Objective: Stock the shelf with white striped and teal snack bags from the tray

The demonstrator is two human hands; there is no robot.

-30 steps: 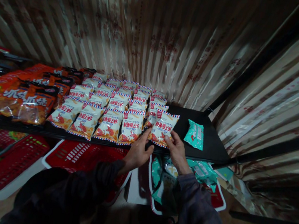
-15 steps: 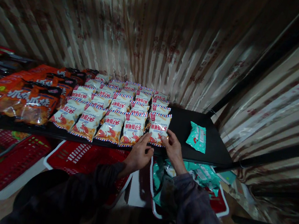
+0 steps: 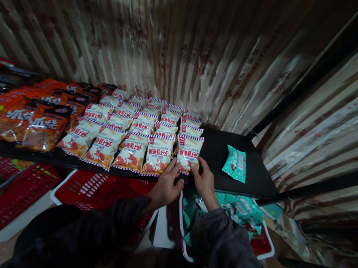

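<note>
At the left, orange-and-black packets [image 3: 47, 126] lie crowded on the black shelf [image 3: 213, 146], above a red basket [image 3: 24, 222]. Next come white snack bags [image 3: 131, 151] in columns running back toward the striped curtain [image 3: 174, 52], with a second red basket [image 3: 57, 194] below the front edge.

The left hand [image 3: 166, 186] reaches in at the near edge, its fingers extended together and the thumb apart. This grip is loosely open and encloses nothing; its fingertips are at the lower left corner of the front right bag [image 3: 189, 150], though whether they press on it is hard to tell. That bag lies face up at the near end of the rightmost column. The right hand [image 3: 204, 182] has its lower right corner in a light, partly closed grip, thumb on the front and fingers along the side.

The step in hand seems to be squaring this bag with its row; the next move calls for small nudges, then a clean release. Farther right, a teal packet [image 3: 236, 163] lies apart, with more teal packets [image 3: 241, 209] in the basket below.
</note>
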